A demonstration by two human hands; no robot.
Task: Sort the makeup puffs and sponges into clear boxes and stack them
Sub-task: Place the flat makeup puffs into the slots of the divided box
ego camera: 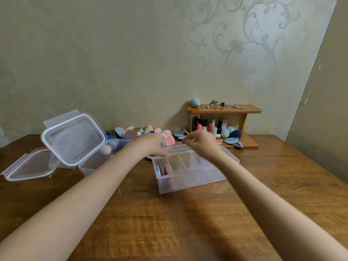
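Divided clear box (188, 172): transparent plastic, set on the desk (169, 219) just ahead of the person, slightly right of centre. Several narrow compartments run side by side; the leftmost holds flat puffs (164, 170) standing on edge (pale blue and dusty pink), while the others look bare, though the blur makes this hard to confirm.

Left hand (150, 145): over the box's far left corner, fingers curled downward; whether it grips anything cannot be told.

Right hand (202, 143): over the far edge of the box, fingers bunched as if pinching something thin, which is too blurred to identify.

Second clear box (98, 159): to the left, near the first, with a pink egg-shaped sponge (105, 149) inside. One clear lid (74, 139) leans tilted against it; another lid (30, 164) lies flat further left.

Loose pile of sponges and puffs (139, 131): behind the boxes by the wall; peach, blue, teal, brown and pink.

Small wooden shelf (224, 110): far right of the pile, carrying a blue sponge and small trinkets on top, with bottles and more sponges below (no labels legible).

Desk: glossy dark brown wood grain. Wall (113, 53): beige, with a pale scrollwork pattern at upper right.
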